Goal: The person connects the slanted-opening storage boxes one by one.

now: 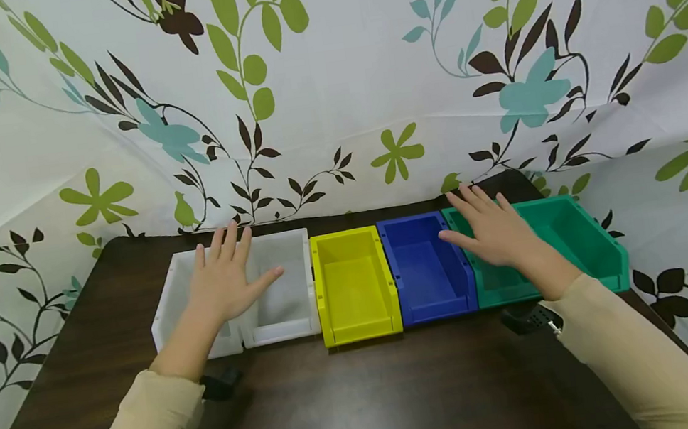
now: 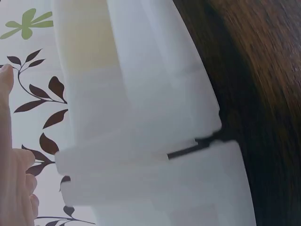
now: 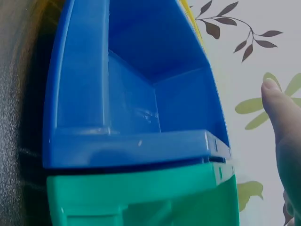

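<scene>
My left hand point(image 1: 221, 283) is held over two white bins point(image 1: 282, 290), palm down with fingers spread and nothing in it. Over the green bins point(image 1: 579, 236) is my right hand point(image 1: 490, 229), also flat and spread, its thumb reaching toward the blue bin point(image 1: 424, 269). Between the hands sits a yellow bin point(image 1: 355, 284). In the left wrist view, part of my left hand point(image 2: 16, 174) shows at the left edge beside the white bins. The right wrist view has my right thumb point(image 3: 280, 110) to the right of the blue bin point(image 3: 131, 108).
The bins stand side by side in a row near the far edge of a dark wooden table point(image 1: 367, 405). Behind it hangs a white cloth point(image 1: 354, 84) printed with leaves and flowers. The bins shown have nothing inside.
</scene>
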